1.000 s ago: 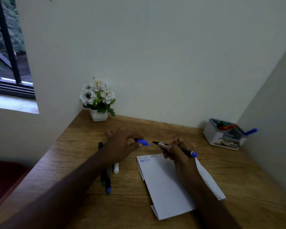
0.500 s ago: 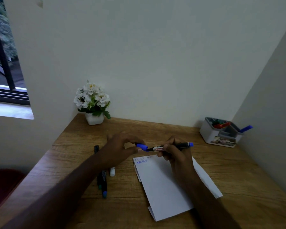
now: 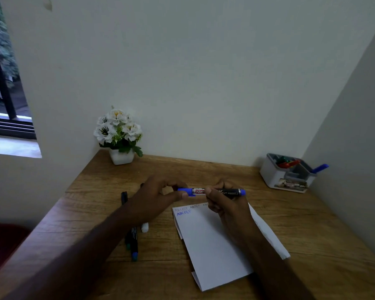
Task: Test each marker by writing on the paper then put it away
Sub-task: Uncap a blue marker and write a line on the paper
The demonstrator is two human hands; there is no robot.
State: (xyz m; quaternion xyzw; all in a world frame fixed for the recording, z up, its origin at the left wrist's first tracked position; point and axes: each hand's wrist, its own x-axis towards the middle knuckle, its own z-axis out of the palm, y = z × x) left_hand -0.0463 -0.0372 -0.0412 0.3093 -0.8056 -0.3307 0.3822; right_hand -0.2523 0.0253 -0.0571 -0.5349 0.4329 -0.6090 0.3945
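wooden surface [image 3: 290, 224] sat in a white-walled corner, a flower pot [image 3: 121, 155] at the back left and a grey organizer [image 3: 287, 173] at the back right. above the folded paper [image 3: 208, 245], the blue marker [image 3: 212, 191] lay level between both hands. the left hand [image 3: 158, 197] pinched its blue cap; the right hand [image 3: 227, 205] curled its grip round the barrel. other markers [image 3: 132, 239] lay beneath the left forearm.

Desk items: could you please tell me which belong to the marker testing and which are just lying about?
Job: blue marker held by left hand and right hand; paper; spare markers; organizer.
Lying about: flower pot.
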